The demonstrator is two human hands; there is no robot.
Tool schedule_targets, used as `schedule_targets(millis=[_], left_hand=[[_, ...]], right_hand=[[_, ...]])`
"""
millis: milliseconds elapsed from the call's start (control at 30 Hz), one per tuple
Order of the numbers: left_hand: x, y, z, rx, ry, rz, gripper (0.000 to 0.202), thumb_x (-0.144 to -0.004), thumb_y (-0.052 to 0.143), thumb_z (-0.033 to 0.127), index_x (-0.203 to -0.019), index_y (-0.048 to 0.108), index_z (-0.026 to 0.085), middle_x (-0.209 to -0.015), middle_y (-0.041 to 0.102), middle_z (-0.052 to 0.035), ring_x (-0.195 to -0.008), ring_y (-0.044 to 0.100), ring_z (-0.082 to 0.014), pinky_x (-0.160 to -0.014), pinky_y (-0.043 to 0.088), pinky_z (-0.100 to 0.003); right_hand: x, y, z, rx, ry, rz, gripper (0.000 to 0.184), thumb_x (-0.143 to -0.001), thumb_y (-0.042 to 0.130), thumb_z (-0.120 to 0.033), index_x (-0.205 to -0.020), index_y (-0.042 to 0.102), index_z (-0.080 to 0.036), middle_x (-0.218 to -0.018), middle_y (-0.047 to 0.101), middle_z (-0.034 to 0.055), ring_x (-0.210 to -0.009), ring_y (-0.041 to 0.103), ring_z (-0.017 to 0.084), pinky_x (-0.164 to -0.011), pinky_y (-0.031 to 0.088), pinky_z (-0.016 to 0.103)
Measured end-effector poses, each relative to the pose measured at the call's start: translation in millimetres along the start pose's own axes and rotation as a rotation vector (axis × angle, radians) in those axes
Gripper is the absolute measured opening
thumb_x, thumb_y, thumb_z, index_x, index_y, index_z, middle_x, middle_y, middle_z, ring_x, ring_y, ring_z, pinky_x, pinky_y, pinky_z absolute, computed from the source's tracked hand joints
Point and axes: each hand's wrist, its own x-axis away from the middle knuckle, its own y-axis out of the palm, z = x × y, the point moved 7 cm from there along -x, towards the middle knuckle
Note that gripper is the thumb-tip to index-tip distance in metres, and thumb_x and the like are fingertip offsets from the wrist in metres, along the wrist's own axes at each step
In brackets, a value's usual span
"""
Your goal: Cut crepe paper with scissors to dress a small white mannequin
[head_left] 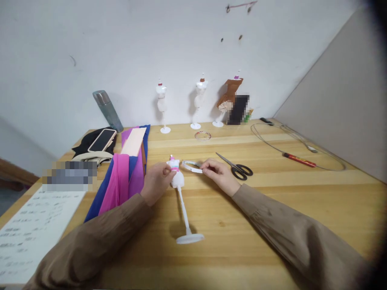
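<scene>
My left hand is closed, its thumb and fingers pinching the side of a small white dress-form mannequin. The mannequin leans a little over the table on a thin stand with a round base. A pink band circles its waist, and more pink shows at the neck. Just right of the torso, my right hand grips a narrow roll of white tape by its right edge. Fingertips hide part of the torso and part of the roll.
Black-handled scissors lie right of my right hand. Folded fabrics, a phone and a written sheet are at left. Several mannequins and a bottle stand by the wall. A cable with a red handle lies right.
</scene>
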Motion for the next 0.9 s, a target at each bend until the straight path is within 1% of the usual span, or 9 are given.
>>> schedule_targets(millis=[67,133,200,267,400,467,600,800,900], left_hand=[[-1,0.6,19,0.046,0.160,-0.017,0.018,-0.069,0.075,0.012,-0.083,0.078,0.022,-0.085,0.070,-0.0068,-0.082,0.061,-0.0212,-0.078,0.045,-0.030],[-1,10.7,31,0.089,0.240,-0.140,0.030,-0.072,0.072,0.012,-0.099,0.078,0.025,-0.104,0.072,-0.0079,-0.095,0.062,-0.0237,-0.089,0.044,-0.033],[-2,23.5,33,0.072,0.232,-0.259,0.028,-0.074,0.069,0.013,-0.097,0.079,0.025,-0.097,0.073,-0.0065,-0.085,0.061,-0.0217,-0.082,0.044,-0.031],[-4,34.8,27,0.047,0.183,-0.336,0.021,-0.074,0.067,0.015,-0.089,0.079,0.023,-0.078,0.070,-0.0035,-0.069,0.057,-0.0177,-0.068,0.040,-0.027],[-9,47.2,19,0.097,0.126,-0.381,0.013,-0.077,0.064,0.020,-0.076,0.077,0.020,-0.056,0.055,0.0017,-0.053,0.043,-0.0117,-0.055,0.030,-0.024],[-10,49.0,20,0.112,0.117,-0.378,0.013,-0.076,0.063,0.019,-0.073,0.076,0.019,-0.053,0.052,0.0028,-0.051,0.040,-0.0099,-0.054,0.029,-0.023],[-6,50.0,27,0.041,0.105,-0.388,0.013,-0.077,0.062,0.018,-0.078,0.075,0.017,-0.054,0.052,0.0038,-0.053,0.041,-0.0094,-0.053,0.030,-0.022],[1,53.0,24,0.033,0.108,-0.419,0.017,-0.080,0.060,0.019,-0.085,0.075,0.015,-0.055,0.049,0.0049,-0.052,0.040,-0.0073,-0.049,0.029,-0.020],[0,48.1,19,0.091,0.070,-0.388,0.020,-0.078,0.065,0.020,-0.094,0.076,0.014,-0.052,0.046,0.0066,-0.046,0.036,-0.0060,-0.044,0.028,-0.019]], right_hand=[[0,1,-2,-0.089,0.026,-0.017,0.019,-0.079,0.062,-0.037,-0.072,0.065,-0.020,-0.073,0.060,0.0019,-0.072,0.053,0.019,-0.070,0.039,0.033],[0,3,-6,-0.166,0.034,-0.034,0.019,-0.079,0.063,-0.037,-0.071,0.065,-0.020,-0.072,0.059,0.0011,-0.072,0.053,0.018,-0.071,0.039,0.033],[0,5,-10,-0.207,0.037,-0.045,0.019,-0.080,0.062,-0.037,-0.071,0.065,-0.020,-0.071,0.058,0.0006,-0.071,0.052,0.018,-0.070,0.039,0.033],[2,4,-15,-0.195,0.022,-0.026,0.019,-0.082,0.062,-0.037,-0.072,0.066,-0.021,-0.071,0.058,0.0014,-0.071,0.053,0.019,-0.070,0.041,0.034],[7,-2,-35,-0.014,-0.192,0.061,0.017,-0.081,0.067,-0.034,-0.093,0.071,-0.023,-0.089,0.065,0.0071,-0.073,0.055,0.020,-0.065,0.045,0.035],[11,-2,-46,0.076,-0.320,0.073,0.021,-0.082,0.069,-0.029,-0.102,0.070,-0.024,-0.096,0.067,0.0087,-0.072,0.056,0.019,-0.062,0.046,0.034],[16,1,-54,0.151,-0.466,0.097,0.016,-0.089,0.062,-0.021,-0.103,0.069,-0.023,-0.092,0.068,0.0084,-0.073,0.060,0.018,-0.057,0.049,0.031],[19,6,-53,0.177,-0.509,0.098,0.016,-0.091,0.060,-0.018,-0.105,0.067,-0.022,-0.093,0.067,0.0082,-0.079,0.063,0.018,-0.059,0.053,0.031],[20,-9,-58,0.169,-0.487,0.195,0.020,-0.092,0.058,-0.020,-0.110,0.067,-0.023,-0.096,0.066,0.0075,-0.073,0.060,0.017,-0.058,0.051,0.031]])
